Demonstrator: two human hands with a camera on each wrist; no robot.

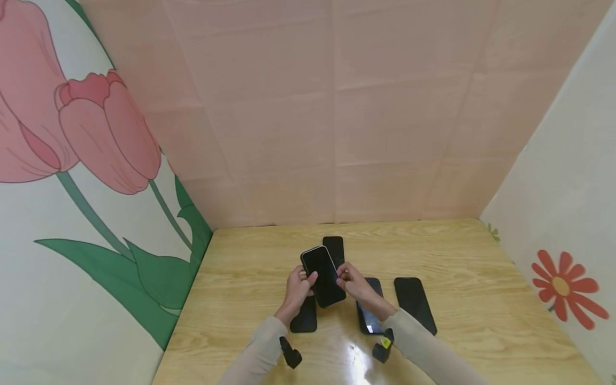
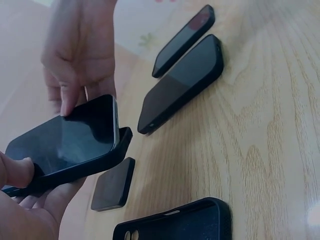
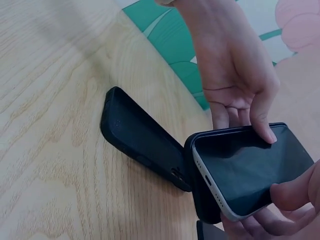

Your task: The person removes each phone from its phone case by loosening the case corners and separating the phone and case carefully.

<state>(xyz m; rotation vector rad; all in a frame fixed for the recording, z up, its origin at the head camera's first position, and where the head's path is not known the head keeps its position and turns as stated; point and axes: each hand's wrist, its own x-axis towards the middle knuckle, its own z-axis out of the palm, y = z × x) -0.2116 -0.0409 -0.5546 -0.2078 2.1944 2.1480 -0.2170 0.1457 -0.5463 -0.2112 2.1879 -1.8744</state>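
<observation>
Both hands hold a smartphone [image 1: 323, 275] with a dark screen, tilted above the table. Its silver bottom edge stands out of a black phone case [image 3: 206, 202], while the far end lies within the case in the right wrist view. My left hand [image 1: 297, 289] grips phone and case along the left side, thumb over the screen's edge and fingers underneath. My right hand [image 1: 358, 283] pinches the opposite long side near the lower corner, its thumb [image 3: 292, 192] on the glass. Below them, an empty black case [image 2: 175, 222] lies open side up, camera holes visible.
On the wooden table [image 1: 231, 310], a dark phone [image 1: 335, 246] lies behind the hands. Another phone [image 1: 372, 321] rests under the right forearm, and a third phone [image 1: 415, 302] lies farther right. A pink back wall [image 1: 332, 133] and flower-printed side walls enclose the table.
</observation>
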